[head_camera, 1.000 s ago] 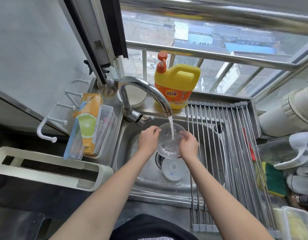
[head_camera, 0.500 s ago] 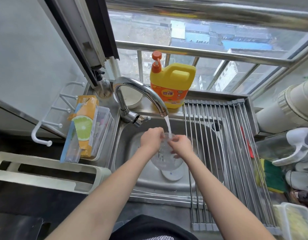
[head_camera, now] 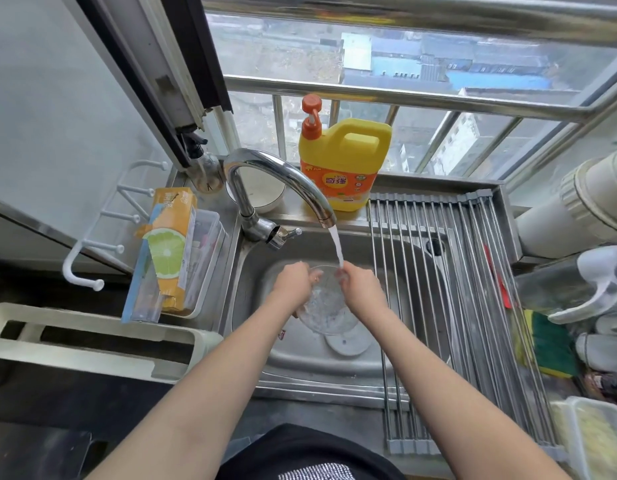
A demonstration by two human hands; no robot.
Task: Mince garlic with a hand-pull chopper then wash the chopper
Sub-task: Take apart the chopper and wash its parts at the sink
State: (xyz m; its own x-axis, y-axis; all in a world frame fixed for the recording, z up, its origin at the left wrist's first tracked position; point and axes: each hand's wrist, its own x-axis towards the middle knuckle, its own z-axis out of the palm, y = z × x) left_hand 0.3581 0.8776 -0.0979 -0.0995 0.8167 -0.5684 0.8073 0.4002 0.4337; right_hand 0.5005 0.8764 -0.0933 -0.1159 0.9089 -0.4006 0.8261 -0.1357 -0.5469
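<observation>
Rinsing the chopper bowl point(head_camera: 326, 306) now. It's clear plastic, held over the sink point(head_camera: 418, 265) basin, tilted so the open mouth faces up and back toward the tap point(head_camera: 283, 181). The bowl sits between my hands, so neither is nearer.

My left hand point(head_camera: 293, 284) is curled on the bowl's left rim and wall, fingers wrapped around it. My right hand point(head_camera: 360, 289) is closed on the upper right rim, fingertips hooked over the edge, and the water stream point(head_camera: 336, 245) lands on those fingertips, at the rim rather than inside the bowl. I judge the next move is a small shift of the bowl up and right, to get the stream into the cavity.

The white chopper lid point(head_camera: 348, 342) lies flat on the sink floor directly below the bowl, not yet picked up; I can't tell if it's clean.

Around it:
- The drying rack point(head_camera: 473, 271) spans the right half of the sink, just beside my right hand; that's my likely drop spot.
- The yellow soap jug point(head_camera: 345, 161) is on the ledge behind the tap.
- The sponge point(head_camera: 549, 344) is on the counter, right of the rack.
- The tub of minced garlic point(head_camera: 598, 441) is at the far right corner, well clear of splash, I think.

Nothing blocks the path to the rack.
</observation>
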